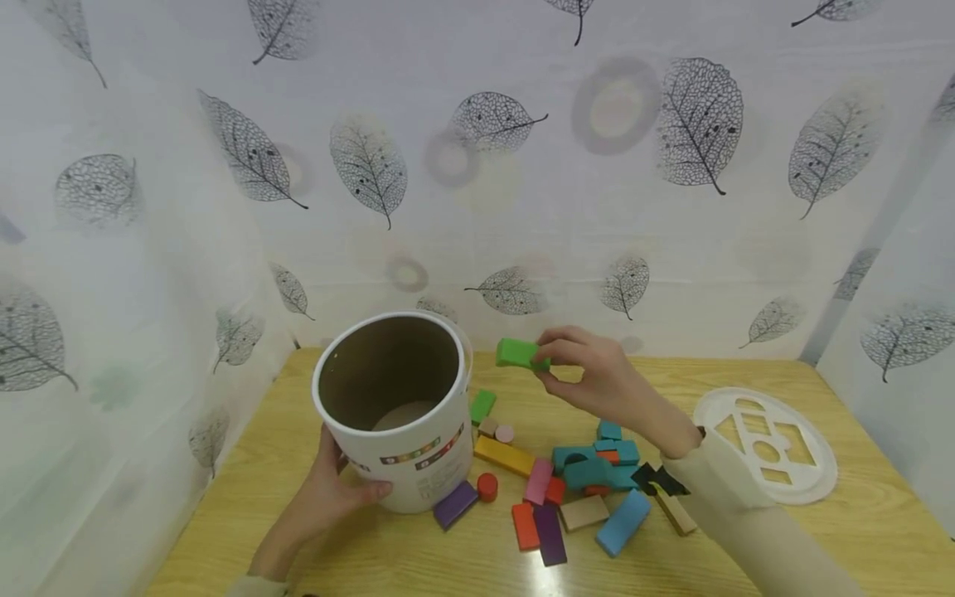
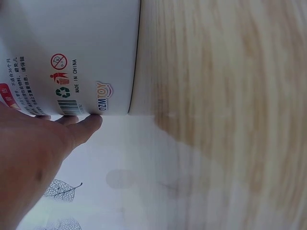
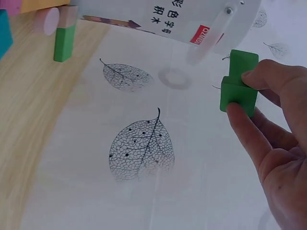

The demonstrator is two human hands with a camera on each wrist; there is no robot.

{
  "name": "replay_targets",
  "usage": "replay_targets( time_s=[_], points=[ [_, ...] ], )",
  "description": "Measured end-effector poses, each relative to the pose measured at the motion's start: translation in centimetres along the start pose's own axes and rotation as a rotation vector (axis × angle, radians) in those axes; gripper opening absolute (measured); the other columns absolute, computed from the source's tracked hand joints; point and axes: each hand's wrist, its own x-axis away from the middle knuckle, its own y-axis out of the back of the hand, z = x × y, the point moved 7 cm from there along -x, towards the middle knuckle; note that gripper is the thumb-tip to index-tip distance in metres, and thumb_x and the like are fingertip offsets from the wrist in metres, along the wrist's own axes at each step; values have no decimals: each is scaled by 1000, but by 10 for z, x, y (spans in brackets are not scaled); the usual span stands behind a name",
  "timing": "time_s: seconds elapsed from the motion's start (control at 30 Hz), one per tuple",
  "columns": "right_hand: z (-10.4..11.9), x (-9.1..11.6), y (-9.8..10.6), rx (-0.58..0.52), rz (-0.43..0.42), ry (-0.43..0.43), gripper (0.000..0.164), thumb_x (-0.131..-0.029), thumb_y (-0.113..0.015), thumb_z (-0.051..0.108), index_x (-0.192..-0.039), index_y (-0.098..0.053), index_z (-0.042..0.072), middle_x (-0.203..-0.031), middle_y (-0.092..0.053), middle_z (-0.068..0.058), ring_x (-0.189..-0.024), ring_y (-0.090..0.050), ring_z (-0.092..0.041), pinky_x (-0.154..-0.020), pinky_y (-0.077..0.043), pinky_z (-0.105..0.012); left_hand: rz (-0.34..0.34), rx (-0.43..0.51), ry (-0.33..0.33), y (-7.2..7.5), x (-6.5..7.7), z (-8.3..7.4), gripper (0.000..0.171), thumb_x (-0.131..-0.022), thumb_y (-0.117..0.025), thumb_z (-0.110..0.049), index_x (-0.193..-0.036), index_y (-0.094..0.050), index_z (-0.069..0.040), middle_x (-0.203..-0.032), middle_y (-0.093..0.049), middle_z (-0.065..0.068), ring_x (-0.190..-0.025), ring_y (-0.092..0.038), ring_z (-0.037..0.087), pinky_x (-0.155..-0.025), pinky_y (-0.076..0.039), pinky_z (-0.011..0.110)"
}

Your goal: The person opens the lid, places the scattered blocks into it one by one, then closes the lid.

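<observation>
Both hands are busy: the right hand (image 1: 593,366) pinches a green piece (image 1: 515,352) between thumb and fingertips, and the left hand (image 1: 336,491) grips the bucket (image 1: 429,466), thumb on its front wall, fingers against its side. The green piece is held in the air, to the right of the bucket's rim and apart from it. From the right wrist it shows two stepped parts; it may be two pieces held together, though I cannot tell for sure.

The bucket stands on the table (image 1: 358,564), its mouth upward and part of its floor in sight. Printing runs over its white wall, with a barcode near the left fingertips.

Just right of the bucket lie a green block (image 1: 482,405), a wooden cube (image 1: 488,427) and a pink disc (image 1: 504,434), with a yellow block (image 1: 505,456) slanting below them. A purple block (image 1: 455,505) and a red cylinder (image 1: 487,487) lie near the bucket's foot. Further right, a pink block (image 1: 539,481), a red block (image 1: 525,526), a wooden block (image 1: 585,513) and a blue block (image 1: 623,522) lie around a heap of teal blocks (image 1: 588,473).

A white lid (image 1: 809,464) with shaped holes lies flat beyond the right sleeve (image 1: 746,506), whose cuff bears a dark bow (image 1: 660,479). Behind hangs a leaf-patterned curtain (image 1: 522,224).
</observation>
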Motion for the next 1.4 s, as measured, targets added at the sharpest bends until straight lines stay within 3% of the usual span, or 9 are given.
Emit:
replay_targets(
  time_s=[0.33,0.57,0.73,0.97,1.1,1.4],
  points=[
    [9,-39,-4,-50,-40,29,25,-78,-83,-5,-99,-74,7,-110,-70,-12,-92,-73,-20,-80,-65,-26,-3,-2,-19,1,0,1,132,-72,-91,-9,-165,1,-25,-169,-14,19,-151,-23,52,-112,-25,82],
    [14,-63,-16,-89,-69,94,24,-78,-81,-6,-98,-73,5,-107,-70,-13,-91,-73,-22,-80,-65,-25,-6,6,6,1,0,1,133,-71,-91,-10,-165,2,-23,-169,-15,20,-151,-22,52,-114,-23,81],
    [22,-76,-28,-146,-33,122,19,-82,-79,-4,-99,-74,5,-104,-70,-11,-92,-71,-19,-79,-66,-27,-7,7,8,1,0,0,134,-71,-92,-10,-165,2,-24,-170,-13,20,-151,-21,53,-114,-23,82],
    [32,-90,-48,-135,41,130,16,-85,-78,1,-99,-73,7,-108,-69,-9,-97,-65,-18,-81,-61,-25,7,-4,27,0,1,1,130,-73,-90,-12,-164,2,-29,-169,-13,18,-151,-22,51,-114,-24,81],
    [37,-96,-60,-146,72,141,15,-85,-77,0,-98,-72,6,-109,-70,-11,-97,-64,-20,-83,-60,-24,10,-4,14,0,1,2,131,-74,-90,-11,-164,3,-26,-169,-13,20,-150,-23,51,-113,-25,81],
    [53,-114,-75,-156,138,138,13,-86,-77,1,-98,-73,6,-108,-70,-9,-102,-67,-18,-93,-56,-13,10,-2,2,1,0,1,130,-74,-89,-10,-164,4,-25,-169,-12,20,-151,-23,51,-113,-27,81]
  ],
)
